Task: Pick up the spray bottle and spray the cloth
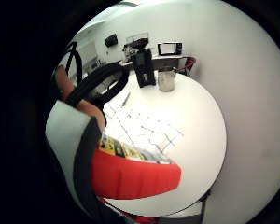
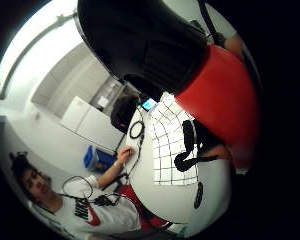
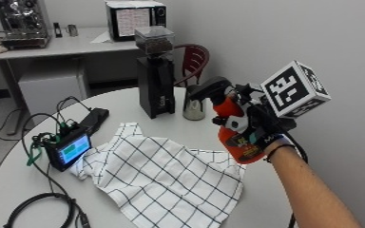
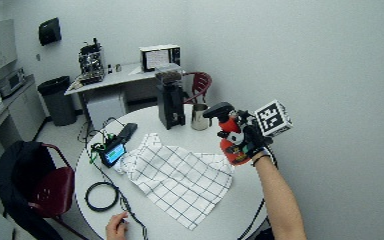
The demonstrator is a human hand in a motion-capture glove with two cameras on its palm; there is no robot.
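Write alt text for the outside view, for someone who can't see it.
A gloved right hand holds a red spray bottle above a round white table, nozzle toward a checked cloth lying flat. Behind stand a black grinder and a metal jug.

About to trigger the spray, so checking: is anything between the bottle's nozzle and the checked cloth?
Nothing visible. The right hand holds the spray bottle above the table, nozzle toward the cloth; the steel cup and grinder stand behind.

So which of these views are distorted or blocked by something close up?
Both palm views are round and strongly bent: in the thumb side one the spray bottle looms large, hiding part of the cloth. The outside view shows bottle, cloth and right hand unobstructed.
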